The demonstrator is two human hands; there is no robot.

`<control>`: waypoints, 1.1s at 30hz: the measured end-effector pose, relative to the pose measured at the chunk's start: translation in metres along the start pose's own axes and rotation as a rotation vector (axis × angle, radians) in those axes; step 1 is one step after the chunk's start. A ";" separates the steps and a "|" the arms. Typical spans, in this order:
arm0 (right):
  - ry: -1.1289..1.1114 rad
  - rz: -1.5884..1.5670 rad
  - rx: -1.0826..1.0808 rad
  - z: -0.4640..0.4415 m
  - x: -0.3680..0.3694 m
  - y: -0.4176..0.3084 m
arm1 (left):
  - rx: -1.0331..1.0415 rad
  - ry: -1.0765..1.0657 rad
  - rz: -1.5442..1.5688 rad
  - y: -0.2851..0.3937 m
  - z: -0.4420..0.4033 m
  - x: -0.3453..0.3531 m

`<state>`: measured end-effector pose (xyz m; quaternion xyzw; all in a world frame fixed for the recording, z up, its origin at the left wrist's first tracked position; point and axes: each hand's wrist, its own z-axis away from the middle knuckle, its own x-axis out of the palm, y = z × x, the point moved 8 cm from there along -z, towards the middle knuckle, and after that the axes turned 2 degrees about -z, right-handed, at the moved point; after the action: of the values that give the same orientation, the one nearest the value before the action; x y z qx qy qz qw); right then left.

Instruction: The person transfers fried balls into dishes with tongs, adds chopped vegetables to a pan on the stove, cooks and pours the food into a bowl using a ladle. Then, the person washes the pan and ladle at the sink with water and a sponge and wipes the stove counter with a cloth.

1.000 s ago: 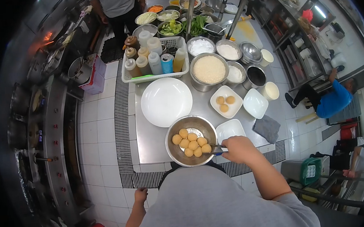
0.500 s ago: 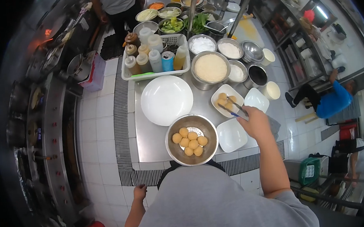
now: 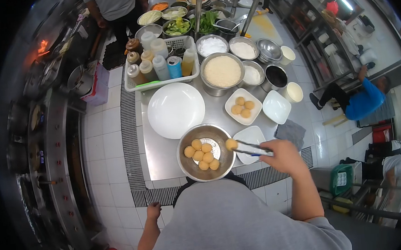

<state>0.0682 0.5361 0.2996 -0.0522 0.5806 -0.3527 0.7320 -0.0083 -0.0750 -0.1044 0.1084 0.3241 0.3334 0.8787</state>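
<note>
My right hand (image 3: 282, 157) is closed on a pair of tongs (image 3: 253, 149). Their tips pinch one round crumb-coated ball (image 3: 231, 144) at the right rim of the steel bowl (image 3: 183, 164). Inside that bowl, several similar balls (image 3: 202, 156) lie to the left of a patch of holes in its bottom. Behind it, a white square dish (image 3: 230, 107) holds several more balls (image 3: 241, 108). Another white dish (image 3: 252, 133) sits beneath the tongs. My left hand (image 3: 154, 210) hangs low beside my body, fingers curled, with nothing visible in it.
A large white plate (image 3: 176, 110) lies left of the square dish. Behind stand a basket of squeeze bottles (image 3: 130, 85) and a pot of crumbs (image 3: 222, 71). A grey cloth (image 3: 290, 133) rests at the right edge. Other people stand at the back left and sit at right.
My right hand has moved the tongs from the square dish toward me and left, bringing one ball to the steel bowl's rim. My left hand stays low at my side.
</note>
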 end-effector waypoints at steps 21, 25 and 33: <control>-0.263 0.096 -0.036 -0.010 0.096 -0.018 | 0.082 0.000 -0.109 0.020 -0.017 -0.007; -0.024 -0.096 0.015 0.023 0.025 0.007 | 0.052 0.026 -0.073 0.008 -0.017 -0.008; 0.112 0.149 0.342 0.031 0.011 0.068 | 0.019 -0.039 -0.082 0.010 -0.014 -0.005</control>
<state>0.1276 0.5702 0.2671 0.1357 0.5544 -0.3933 0.7208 -0.0254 -0.0711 -0.1083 0.1099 0.3144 0.2917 0.8966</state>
